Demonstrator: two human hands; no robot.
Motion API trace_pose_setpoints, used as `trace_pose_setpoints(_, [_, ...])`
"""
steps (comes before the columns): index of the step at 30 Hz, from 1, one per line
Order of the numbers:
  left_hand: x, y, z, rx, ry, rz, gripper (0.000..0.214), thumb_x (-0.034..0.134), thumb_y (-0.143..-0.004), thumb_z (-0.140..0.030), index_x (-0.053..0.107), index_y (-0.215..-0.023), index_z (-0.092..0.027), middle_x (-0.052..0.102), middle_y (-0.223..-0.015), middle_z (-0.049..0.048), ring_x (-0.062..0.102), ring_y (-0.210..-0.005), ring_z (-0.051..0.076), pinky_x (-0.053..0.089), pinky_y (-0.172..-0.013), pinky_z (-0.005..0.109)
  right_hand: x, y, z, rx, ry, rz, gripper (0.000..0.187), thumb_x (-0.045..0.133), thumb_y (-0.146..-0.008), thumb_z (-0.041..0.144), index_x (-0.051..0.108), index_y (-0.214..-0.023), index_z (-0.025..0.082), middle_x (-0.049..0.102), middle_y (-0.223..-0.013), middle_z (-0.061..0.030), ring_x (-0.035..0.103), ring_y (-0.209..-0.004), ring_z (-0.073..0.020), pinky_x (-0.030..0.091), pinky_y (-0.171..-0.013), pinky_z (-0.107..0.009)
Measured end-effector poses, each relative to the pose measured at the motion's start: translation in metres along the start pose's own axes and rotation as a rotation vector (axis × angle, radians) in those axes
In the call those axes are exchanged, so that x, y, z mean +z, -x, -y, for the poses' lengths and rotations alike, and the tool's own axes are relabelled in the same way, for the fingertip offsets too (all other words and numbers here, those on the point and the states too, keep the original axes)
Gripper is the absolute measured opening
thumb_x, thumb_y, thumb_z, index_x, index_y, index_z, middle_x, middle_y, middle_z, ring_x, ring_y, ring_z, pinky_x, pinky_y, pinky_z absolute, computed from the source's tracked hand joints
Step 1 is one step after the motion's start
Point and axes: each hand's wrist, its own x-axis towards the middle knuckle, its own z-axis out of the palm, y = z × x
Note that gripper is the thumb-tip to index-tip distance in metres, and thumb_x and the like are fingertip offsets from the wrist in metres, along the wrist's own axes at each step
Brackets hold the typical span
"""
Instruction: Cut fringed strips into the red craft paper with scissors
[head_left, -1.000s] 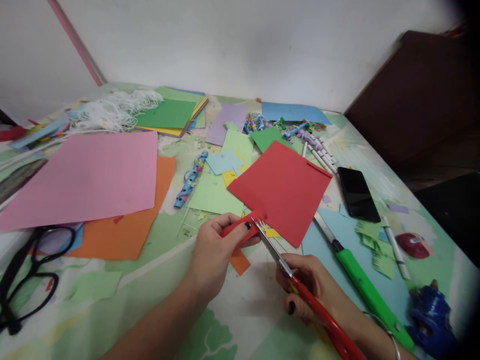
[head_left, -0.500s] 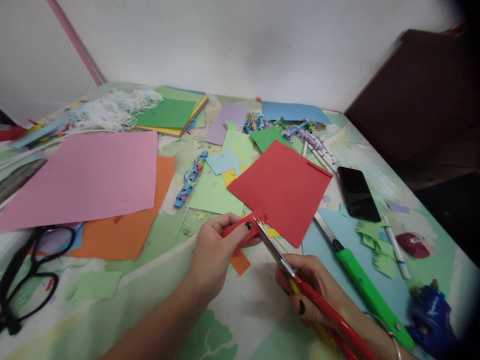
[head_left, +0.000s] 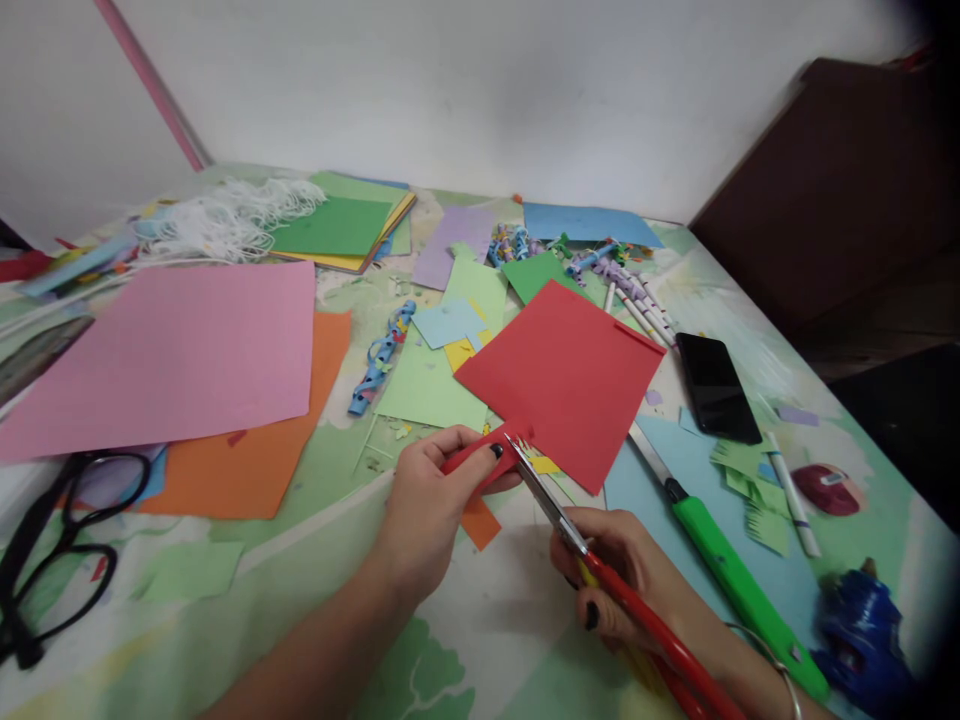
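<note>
My left hand pinches the near corner of a red paper sheet, thumb on top, and lifts it a little off the table. My right hand grips red-handled scissors. Their metal blades point up and left, with the tips at the red sheet's edge right beside my left thumb. A small yellow scrap lies under the blades.
Pink paper over orange paper lies at left, black glasses near the left edge. A green-handled knife, black phone, pens, coloured sheets and paper curls crowd the right and back. A blue object sits bottom right.
The scissors' handles and my right fingers have shifted slightly as the blades work at the red sheet's edge. My left hand has kept its grip.
</note>
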Motion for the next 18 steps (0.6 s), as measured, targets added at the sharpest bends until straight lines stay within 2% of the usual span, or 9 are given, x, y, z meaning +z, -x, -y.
trace_pose_setpoints(18, [-0.0015,-0.0002,0.0002,-0.001,0.005,-0.001,0.015,0.071,-0.07,-0.022,0.061,-0.064,-0.013,0.068,-0.069,0.0022,0.068,-0.071,0.015,0.056,-0.073,0.025,0.0025,-0.0031,0.0023,-0.014,0.046,-0.015,0.046,0.075,-0.068,0.049,0.041,-0.063,0.018,0.032,-0.056,0.0076,0.025,-0.048,-0.0065,0.022,-0.04,-0.02])
